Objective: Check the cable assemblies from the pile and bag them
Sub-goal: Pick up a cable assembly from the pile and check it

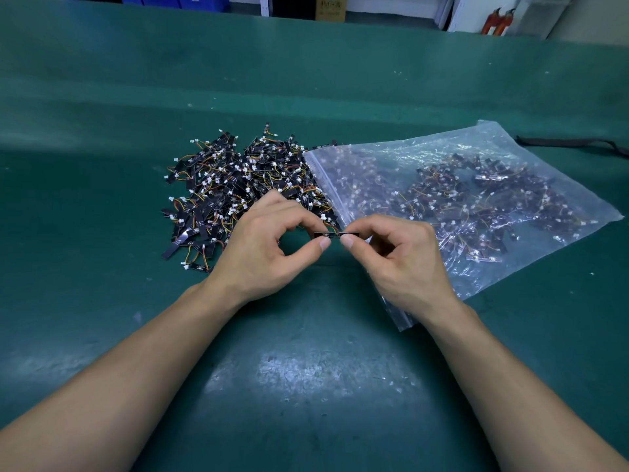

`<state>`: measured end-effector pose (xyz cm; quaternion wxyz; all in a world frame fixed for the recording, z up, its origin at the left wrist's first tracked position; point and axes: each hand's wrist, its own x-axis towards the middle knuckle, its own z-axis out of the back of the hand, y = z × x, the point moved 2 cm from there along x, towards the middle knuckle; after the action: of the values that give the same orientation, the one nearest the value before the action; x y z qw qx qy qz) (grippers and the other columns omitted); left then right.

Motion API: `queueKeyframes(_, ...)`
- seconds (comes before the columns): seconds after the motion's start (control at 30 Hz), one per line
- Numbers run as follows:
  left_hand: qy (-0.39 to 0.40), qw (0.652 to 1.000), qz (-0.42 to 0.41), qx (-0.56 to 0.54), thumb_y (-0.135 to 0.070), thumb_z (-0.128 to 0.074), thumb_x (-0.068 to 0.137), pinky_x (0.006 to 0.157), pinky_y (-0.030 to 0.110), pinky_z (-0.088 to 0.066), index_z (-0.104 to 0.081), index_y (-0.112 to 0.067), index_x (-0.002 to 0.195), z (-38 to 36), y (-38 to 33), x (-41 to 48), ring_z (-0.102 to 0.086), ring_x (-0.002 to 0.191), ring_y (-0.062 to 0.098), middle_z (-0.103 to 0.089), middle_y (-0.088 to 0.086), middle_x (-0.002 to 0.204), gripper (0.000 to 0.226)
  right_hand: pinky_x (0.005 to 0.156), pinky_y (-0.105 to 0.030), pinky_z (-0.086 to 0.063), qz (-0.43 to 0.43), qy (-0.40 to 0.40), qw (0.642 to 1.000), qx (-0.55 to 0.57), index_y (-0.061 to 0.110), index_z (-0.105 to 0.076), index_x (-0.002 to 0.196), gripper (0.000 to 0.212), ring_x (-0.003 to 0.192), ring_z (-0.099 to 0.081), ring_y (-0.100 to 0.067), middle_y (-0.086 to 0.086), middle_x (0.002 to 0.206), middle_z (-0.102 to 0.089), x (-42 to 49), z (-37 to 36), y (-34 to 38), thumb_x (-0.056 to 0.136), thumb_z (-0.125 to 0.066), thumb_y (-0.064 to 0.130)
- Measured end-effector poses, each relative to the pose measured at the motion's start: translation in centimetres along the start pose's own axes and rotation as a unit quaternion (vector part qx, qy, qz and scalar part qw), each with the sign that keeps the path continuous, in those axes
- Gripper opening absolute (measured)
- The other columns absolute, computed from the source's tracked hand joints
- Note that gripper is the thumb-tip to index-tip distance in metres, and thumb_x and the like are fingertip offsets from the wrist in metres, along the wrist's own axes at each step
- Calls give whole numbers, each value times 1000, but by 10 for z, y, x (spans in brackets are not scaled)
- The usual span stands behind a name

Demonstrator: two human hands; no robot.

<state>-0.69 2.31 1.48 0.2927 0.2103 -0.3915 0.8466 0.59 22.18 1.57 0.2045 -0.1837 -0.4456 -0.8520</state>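
**Single Cable Assembly Held at Both Ends, Between Pile and Bag**

The dark green matte bench surface fills almost the whole view, from the near edge to the far edge. It shows pale scuffing in the near centre.

A large clear plastic zip-seal bag lies flat on the right side of the surface. Its sealing strip runs along its left edge, and many black assemblies with white connectors show through the film.

A loose pile of black strip-shaped cable assemblies, with orange and yellow wires and small white connectors, lies left of centre. Its right side touches the bag's left edge.

The left hand and the right hand meet near the centre, just on the near side of the point where pile and bag touch.

One short black cable assembly is held level between the two hands. The left thumb and forefinger pinch its left end; the right thumb and forefinger pinch its right end. The other fingers of both hands are curled loosely. The right hand is over the near-left part of the bag.

A thin black strap lies on the surface at the far right, behind the bag.
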Motion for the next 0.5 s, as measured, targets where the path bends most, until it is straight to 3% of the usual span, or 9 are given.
queueKeyframes(0.2,-13,1000,-16,18,-16,-74,87,77,18,-39,-71,-13,81,1,-2,1,-49,80,15,-63,-15,81,8,54,-10,-37,-24,-20,999,13,23,-77,89,5,48,-54,-12,27,66,-62,-1,-1,0,84,-77,22)
queueKeyframes(0.5,3,1000,5,2,-21,-72,87,78,21,-40,-71,-16,83,1,1,0,-52,82,17,-64,-17,82,7,55,-13,-37,-3,-6,1000,2,20,-77,84,5,51,-51,-5,18,70,-64,0,-1,-1,88,-76,16)
